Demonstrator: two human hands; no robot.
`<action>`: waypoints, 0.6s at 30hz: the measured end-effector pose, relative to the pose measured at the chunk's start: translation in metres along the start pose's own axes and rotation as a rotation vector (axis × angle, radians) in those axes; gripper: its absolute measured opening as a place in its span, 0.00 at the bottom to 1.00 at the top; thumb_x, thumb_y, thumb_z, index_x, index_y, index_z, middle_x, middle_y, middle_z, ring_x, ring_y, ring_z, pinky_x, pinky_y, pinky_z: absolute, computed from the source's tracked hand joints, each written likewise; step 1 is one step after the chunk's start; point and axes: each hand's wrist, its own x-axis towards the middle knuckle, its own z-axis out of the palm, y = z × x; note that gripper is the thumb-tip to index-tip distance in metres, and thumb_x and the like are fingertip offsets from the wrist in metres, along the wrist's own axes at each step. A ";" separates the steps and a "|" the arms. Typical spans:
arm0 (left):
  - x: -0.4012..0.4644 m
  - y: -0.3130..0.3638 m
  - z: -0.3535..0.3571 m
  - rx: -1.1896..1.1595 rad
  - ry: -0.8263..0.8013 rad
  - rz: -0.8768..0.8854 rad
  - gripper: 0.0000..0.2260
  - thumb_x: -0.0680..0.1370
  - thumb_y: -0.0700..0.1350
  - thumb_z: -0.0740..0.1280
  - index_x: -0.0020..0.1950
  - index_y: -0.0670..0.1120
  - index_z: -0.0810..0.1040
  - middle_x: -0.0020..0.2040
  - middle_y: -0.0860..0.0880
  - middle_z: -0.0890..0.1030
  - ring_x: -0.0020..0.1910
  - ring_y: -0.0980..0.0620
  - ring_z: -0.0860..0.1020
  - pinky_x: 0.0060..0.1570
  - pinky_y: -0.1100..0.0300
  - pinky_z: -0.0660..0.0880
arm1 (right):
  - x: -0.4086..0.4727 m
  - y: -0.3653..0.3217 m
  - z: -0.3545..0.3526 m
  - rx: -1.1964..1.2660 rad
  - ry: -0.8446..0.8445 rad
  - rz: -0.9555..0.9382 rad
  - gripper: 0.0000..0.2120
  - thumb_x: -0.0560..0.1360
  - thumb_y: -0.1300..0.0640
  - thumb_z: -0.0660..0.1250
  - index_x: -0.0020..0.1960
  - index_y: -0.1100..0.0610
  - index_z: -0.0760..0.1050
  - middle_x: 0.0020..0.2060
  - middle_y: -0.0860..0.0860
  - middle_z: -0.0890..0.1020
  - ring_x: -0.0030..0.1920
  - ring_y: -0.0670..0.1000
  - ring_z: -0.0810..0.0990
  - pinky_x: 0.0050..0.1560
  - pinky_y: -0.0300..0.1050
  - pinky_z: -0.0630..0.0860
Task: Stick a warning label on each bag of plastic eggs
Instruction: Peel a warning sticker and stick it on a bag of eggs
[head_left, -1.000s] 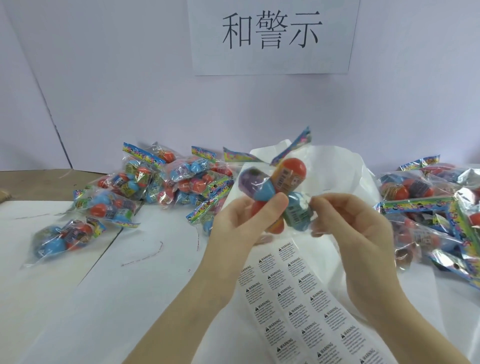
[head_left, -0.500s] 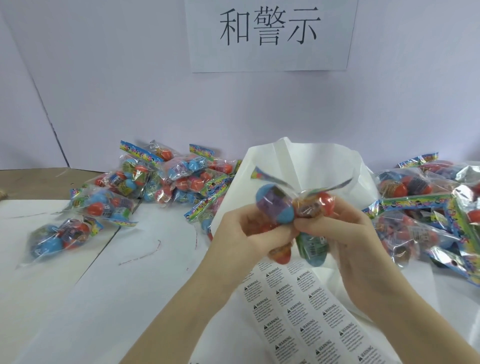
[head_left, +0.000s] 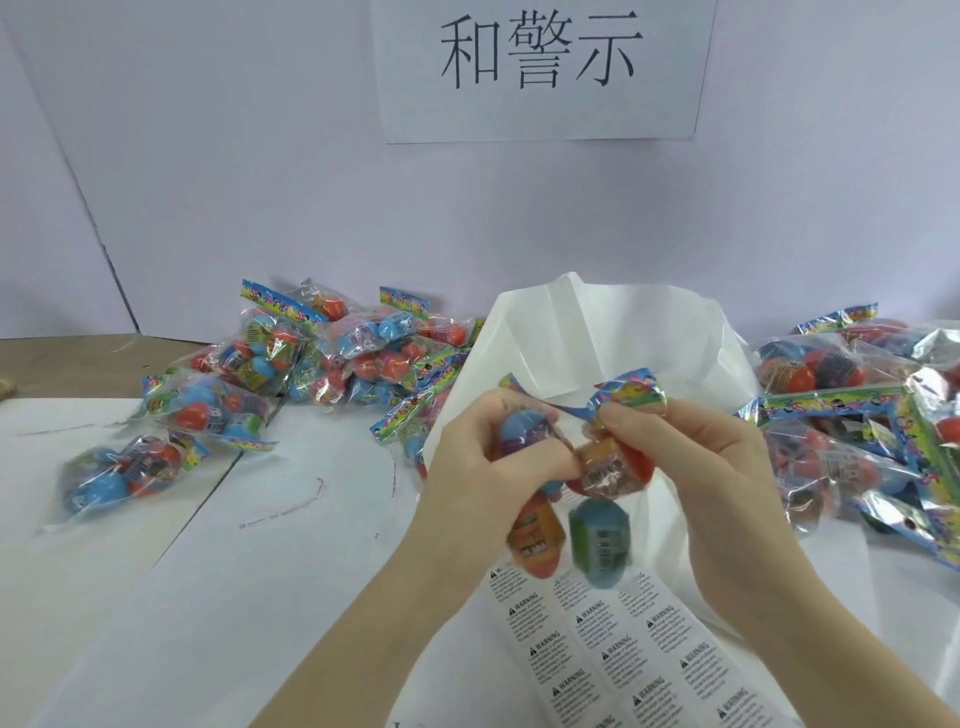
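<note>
Above the label sheet: both hands hold one bag of plastic eggs (head_left: 582, 483) in the air, over the white sheet of warning labels (head_left: 613, 654) on the table (head_left: 156, 597).
Left hand fingers: the left hand (head_left: 483, 467) is curled round the bag's left part, thumb lying across the front toward the orange egg; a blue egg shows between its fingers.
Right hand fingers: the right hand (head_left: 691, 457) pinches the bag's printed top strip between thumb and forefinger, the other fingers bent behind it.
Hand pose: both forearms rise from the bottom edge and meet above the label sheet, left from lower left, right from lower right, backs of the hands toward the camera.
Bag: it hangs downward from the hands; an orange egg and a green one dangle just over the label sheet, both blurred.
Hidden or unclear: whether a label is already on this bag cannot be told; its far side is covered by the hands.
Left of the label sheet: a heap of egg bags (head_left: 322, 364).
Right of the label sheet: another heap of bags (head_left: 872, 431), cut off by the frame edge.
Beyond the label sheet: crumpled white paper (head_left: 597, 332) and a wall sign (head_left: 540, 67) with printed characters.
</note>
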 end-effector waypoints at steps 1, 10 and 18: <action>0.000 -0.001 0.000 0.011 0.006 0.000 0.09 0.59 0.38 0.72 0.34 0.48 0.77 0.28 0.54 0.78 0.27 0.58 0.76 0.28 0.68 0.73 | 0.000 0.000 0.000 -0.001 0.018 -0.005 0.06 0.61 0.56 0.75 0.30 0.58 0.82 0.26 0.52 0.80 0.30 0.46 0.75 0.34 0.32 0.73; -0.001 0.002 -0.001 -0.002 0.052 -0.013 0.12 0.51 0.49 0.75 0.30 0.44 0.82 0.28 0.51 0.80 0.24 0.56 0.76 0.25 0.68 0.72 | 0.006 -0.003 -0.003 0.076 0.164 -0.074 0.16 0.65 0.43 0.64 0.37 0.53 0.84 0.35 0.50 0.84 0.36 0.45 0.79 0.35 0.33 0.75; 0.014 0.012 -0.025 -0.548 0.356 -0.030 0.08 0.61 0.46 0.70 0.37 0.44 0.83 0.35 0.52 0.84 0.31 0.58 0.81 0.28 0.66 0.76 | 0.009 0.025 -0.013 -0.518 0.084 0.118 0.17 0.69 0.49 0.71 0.56 0.45 0.74 0.49 0.39 0.79 0.51 0.40 0.75 0.47 0.37 0.70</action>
